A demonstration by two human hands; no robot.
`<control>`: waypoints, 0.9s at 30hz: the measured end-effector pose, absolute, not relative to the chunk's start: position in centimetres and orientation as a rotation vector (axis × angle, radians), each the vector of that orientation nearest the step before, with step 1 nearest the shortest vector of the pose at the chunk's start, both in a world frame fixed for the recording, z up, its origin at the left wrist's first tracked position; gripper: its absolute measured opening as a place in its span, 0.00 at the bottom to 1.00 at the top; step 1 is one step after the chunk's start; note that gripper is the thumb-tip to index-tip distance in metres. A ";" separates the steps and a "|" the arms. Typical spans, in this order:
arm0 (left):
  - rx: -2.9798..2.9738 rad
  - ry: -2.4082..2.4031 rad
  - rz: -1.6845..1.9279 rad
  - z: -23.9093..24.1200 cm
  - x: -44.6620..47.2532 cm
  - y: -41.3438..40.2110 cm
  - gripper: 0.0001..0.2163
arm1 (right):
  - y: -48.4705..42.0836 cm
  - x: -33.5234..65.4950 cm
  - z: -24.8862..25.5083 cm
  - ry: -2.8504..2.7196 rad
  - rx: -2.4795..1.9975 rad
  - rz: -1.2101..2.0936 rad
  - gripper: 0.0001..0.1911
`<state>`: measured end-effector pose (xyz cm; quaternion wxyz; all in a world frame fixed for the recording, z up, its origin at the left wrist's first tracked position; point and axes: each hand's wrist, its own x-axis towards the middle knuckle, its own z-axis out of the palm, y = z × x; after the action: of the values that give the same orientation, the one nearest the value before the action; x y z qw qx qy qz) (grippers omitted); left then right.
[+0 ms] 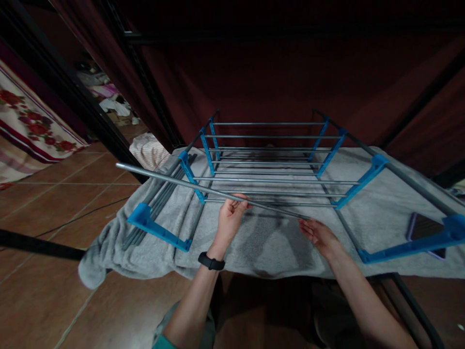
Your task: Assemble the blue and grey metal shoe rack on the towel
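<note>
A long grey metal tube [174,180] slants across the front of a partly built rack, its far end up at the left. My left hand [231,209] is closed around it near the middle. At its lower right end, my right hand [317,233] pinches the tube with the fingertips. Behind lies the rack frame, with blue plastic brackets [160,230] on both sides and several thin crossbars [279,181] fitted between them. The front brackets have no bar between them. More loose grey tubes [154,206] lie bundled inside the left side of the frame.
A grey blanket [261,242] covers the surface under the rack. To the right, a phone [425,232] lies partly behind a blue bracket. Dark metal posts [90,111] and maroon curtains [254,77] stand behind and left. Tiled floor [72,203] shows at left.
</note>
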<state>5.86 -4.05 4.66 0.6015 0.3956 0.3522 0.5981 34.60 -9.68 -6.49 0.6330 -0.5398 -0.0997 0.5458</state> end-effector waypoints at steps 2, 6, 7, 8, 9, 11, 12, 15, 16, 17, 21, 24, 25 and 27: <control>0.938 0.820 1.376 4.3 6.0 -4.0 0.07 | -9.8 33.8 -6.4 -0.289 -1.271 1.256 0.12; 0.907 0.866 1.340 3.8 6.4 -3.9 0.07 | -10.1 32.7 -6.2 -0.368 -1.291 1.308 0.13; 0.916 0.871 1.336 3.7 6.5 -3.9 0.07 | -10.2 32.5 -6.1 -0.376 -1.296 1.321 0.14; 0.940 0.870 1.336 3.5 6.6 -3.9 0.06 | -10.2 32.3 -6.1 -0.383 -1.303 1.332 0.14; 0.977 0.865 1.340 3.3 6.6 -3.8 0.06 | -10.3 32.1 -6.0 -0.390 -1.309 1.342 0.14; 1.066 0.849 1.358 2.9 6.7 -3.8 0.06 | -10.4 31.8 -5.9 -0.406 -1.312 1.358 0.15; 1.106 0.841 1.365 2.7 6.8 -3.8 0.06 | -10.4 31.7 -5.9 -0.412 -1.312 1.363 0.15; 1.167 0.808 1.347 2.4 7.0 -4.0 0.04 | -10.5 31.5 -5.7 -0.448 -1.316 1.379 0.14; 1.164 0.794 1.332 2.5 7.1 -4.2 0.04 | -10.5 31.4 -5.6 -0.465 -1.328 1.385 0.13; 1.151 0.782 1.315 2.5 7.2 -4.3 0.04 | -10.5 31.3 -5.5 -0.483 -1.344 1.393 0.13; 1.044 0.804 1.273 2.8 7.5 -4.7 0.03 | -10.5 31.2 -5.1 -0.541 -1.399 1.425 0.12; 1.043 0.827 1.310 2.8 7.1 -4.6 0.04 | -10.6 31.2 -5.1 -0.618 -1.392 1.436 0.12; 1.054 0.828 1.335 2.8 7.0 -4.5 0.04 | -10.6 31.2 -5.2 -0.641 -1.388 1.435 0.12; 1.064 0.828 1.390 2.8 6.6 -4.2 0.05 | -10.7 31.3 -5.3 -0.676 -1.385 1.436 0.12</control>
<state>6.60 -4.24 2.78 0.5667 0.4527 0.3521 0.5916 31.27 -10.65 -5.33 0.4947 -0.5715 -0.2788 0.5924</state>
